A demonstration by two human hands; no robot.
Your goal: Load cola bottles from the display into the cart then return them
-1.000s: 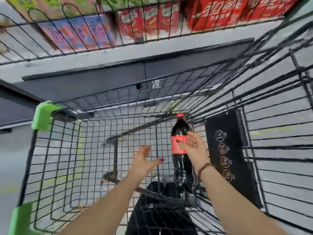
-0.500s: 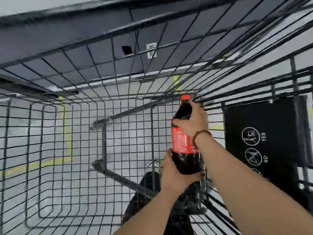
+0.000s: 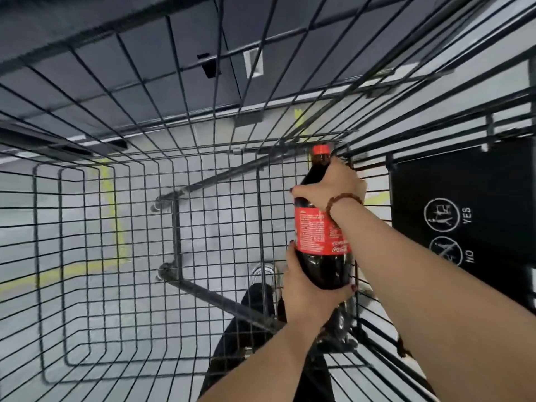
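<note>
Grey floor (image 3: 87,216) with one yellow painted line (image 3: 72,269) shows through the mesh bottom of one black wire shopping cart (image 3: 173,227), left of both hands. Beyond them, past the cart's far wall, runs a dark grey shelf base (image 3: 174,68). One plastic cola bottle with red cap and red label (image 3: 319,233) is upright inside the cart, near its right wall. The right hand (image 3: 333,187) grips the bottle's shoulder; the left hand (image 3: 307,294) grips its lower body from beneath. One brown beaded bracelet (image 3: 340,200) circles the right wrist. Right of the hands hangs one black placard (image 3: 464,184) bearing two white pictograms, YES and NO.
</note>
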